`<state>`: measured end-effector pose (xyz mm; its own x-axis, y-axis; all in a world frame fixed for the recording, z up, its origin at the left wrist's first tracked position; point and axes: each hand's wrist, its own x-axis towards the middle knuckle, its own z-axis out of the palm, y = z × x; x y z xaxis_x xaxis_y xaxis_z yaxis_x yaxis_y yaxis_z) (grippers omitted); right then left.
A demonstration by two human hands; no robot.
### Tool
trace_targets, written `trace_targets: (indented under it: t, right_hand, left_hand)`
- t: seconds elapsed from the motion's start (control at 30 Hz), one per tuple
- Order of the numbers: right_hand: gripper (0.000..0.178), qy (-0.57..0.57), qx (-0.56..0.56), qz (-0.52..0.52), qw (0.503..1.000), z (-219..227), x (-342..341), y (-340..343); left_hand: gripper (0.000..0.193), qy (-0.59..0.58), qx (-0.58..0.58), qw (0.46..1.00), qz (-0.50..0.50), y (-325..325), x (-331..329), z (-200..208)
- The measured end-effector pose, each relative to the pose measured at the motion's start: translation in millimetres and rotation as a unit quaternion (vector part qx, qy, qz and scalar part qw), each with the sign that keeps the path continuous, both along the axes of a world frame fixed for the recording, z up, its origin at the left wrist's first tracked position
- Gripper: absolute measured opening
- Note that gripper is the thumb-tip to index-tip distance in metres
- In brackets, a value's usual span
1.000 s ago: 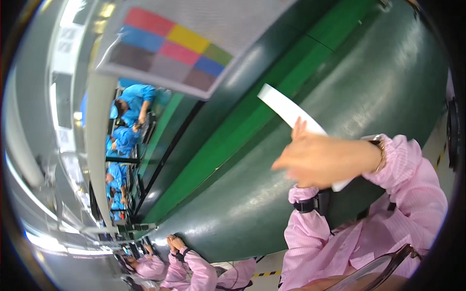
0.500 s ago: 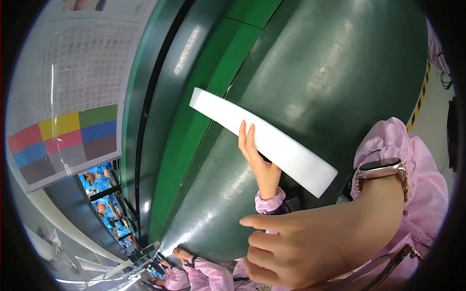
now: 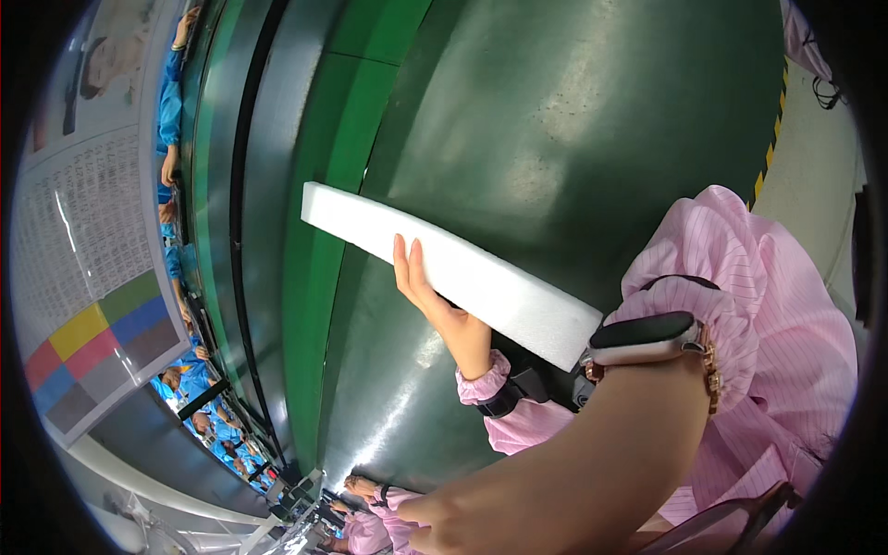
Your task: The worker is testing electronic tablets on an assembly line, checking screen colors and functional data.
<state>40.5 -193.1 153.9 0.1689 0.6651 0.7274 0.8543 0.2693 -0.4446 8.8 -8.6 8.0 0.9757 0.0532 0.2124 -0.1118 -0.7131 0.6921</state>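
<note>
A long white foam block [image 3: 499, 291] is held at a slant above the dark green work surface. My left hand [image 3: 462, 335] grips it from below, two fingers laid along its near side; the thumb is hidden. A pink cuff and a black strap circle that wrist. Much closer to the view, my right hand [image 3: 499, 504] reaches across the lower edge, apart from the foam. Blur and the picture's edge hide most of its fingers. That wrist wears a smartwatch [image 3: 643, 338] and a beaded bracelet below a gathered pink sleeve.
The green worktop [image 3: 518, 120] ends at a brighter green strip [image 3: 356, 102] and a black rail [image 3: 242, 139]. A printed board with colour squares [image 3: 102, 333] hangs left. Workers in blue [image 3: 217, 430] sit beyond; pink-sleeved co-workers [image 3: 365, 532] are lower down. Striped tape [image 3: 772, 139] marks the floor.
The view has shifted, so the board, foam block and left hand lie farther left in it. My right hand has moved down and left, partly out of the picture. The left hand keeps its grip.
</note>
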Motion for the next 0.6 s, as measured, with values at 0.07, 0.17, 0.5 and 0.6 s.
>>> trace_targets:
  t: [0.07, 0.17, 0.5, 0.6]
  right_hand:
    - [0.015, -0.006, 0.0, 0.001, 1.0, 3.0, -1.5, -1.1]
    - [0.015, -0.023, -0.007, 0.006, 1.0, 9.4, -3.4, 0.7]
    - [0.017, -0.093, -0.023, 0.039, 0.995, 24.3, -13.2, 17.0]
    - [0.017, -0.126, -0.029, 0.038, 0.991, 25.4, -10.3, 20.6]
  left_hand:
    - [0.07, -0.007, 0.01, 1.0, -0.001, 1.3, -0.7, 1.3]
    - [0.069, 0.034, -0.005, 0.999, 0.008, 1.7, -1.6, 2.0]
    - [0.069, 0.02, -0.002, 1.0, -0.006, 7.4, -1.3, 0.3]
    - [0.066, 0.012, -0.002, 1.0, -0.011, 8.8, -1.5, -1.1]
